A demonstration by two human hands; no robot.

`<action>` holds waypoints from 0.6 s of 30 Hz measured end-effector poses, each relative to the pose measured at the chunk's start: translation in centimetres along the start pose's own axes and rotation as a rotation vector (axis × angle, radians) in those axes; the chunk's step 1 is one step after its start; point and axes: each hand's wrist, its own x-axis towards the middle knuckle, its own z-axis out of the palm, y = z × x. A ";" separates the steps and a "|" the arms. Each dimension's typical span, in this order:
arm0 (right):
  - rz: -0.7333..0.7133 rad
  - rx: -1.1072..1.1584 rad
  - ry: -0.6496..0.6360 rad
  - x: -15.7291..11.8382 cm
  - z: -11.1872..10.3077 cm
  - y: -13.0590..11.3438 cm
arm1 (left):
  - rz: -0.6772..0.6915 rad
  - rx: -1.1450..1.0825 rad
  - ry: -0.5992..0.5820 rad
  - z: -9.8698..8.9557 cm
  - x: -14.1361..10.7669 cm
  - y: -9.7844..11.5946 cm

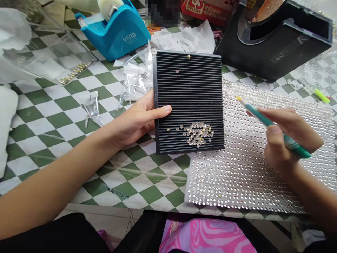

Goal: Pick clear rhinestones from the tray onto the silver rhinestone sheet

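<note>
Left hand point(139, 117) grips left edge of black ridged tray point(189, 93), center frame, thumb on top. Right hand point(280, 154), right of frame, pinched round green pen point(259, 116), yellow tip pointing upper left. Loose rhinestones point(197, 133) piled low on tray. Rhinestone sheet point(231, 177) on desk point(150, 175), lower right; blue tape dispenser point(118, 38), upper left.

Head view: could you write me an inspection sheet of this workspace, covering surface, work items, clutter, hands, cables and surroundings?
Surface: green-and-white checkered tabletop.
Work items: black ribbed tray bearing loose clear stones, a few yellowish; sheet of shiny studs; green pen-like tool, yellow-tipped.
Clutter: blue tape dispenser, black holder, clear box, crumpled white paper, plastic bags.
Hands: left hand grips the tray's left edge; right hand holds the tool above the sheet.
Cables: nothing seen.
Surroundings: tiled floor, pink-purple cloth.
</note>
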 end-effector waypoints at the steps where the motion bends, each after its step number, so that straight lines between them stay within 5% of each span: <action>1: -0.025 -0.003 0.058 0.2 0.1 0.2 | 0.003 -0.002 -0.004 0.0 0.0 0.0; 3: -0.039 -0.028 0.128 0.7 0.3 0.6 | 0.009 -0.006 -0.010 0.1 0.1 0.0; 9: 0.000 -0.071 -0.009 1.4 0.4 1.3 | 0.017 -0.023 -0.018 -0.1 0.1 -0.2; 18: 0.008 -0.063 -0.016 1.4 0.5 1.2 | 0.029 -0.004 -0.044 0.0 0.0 -0.1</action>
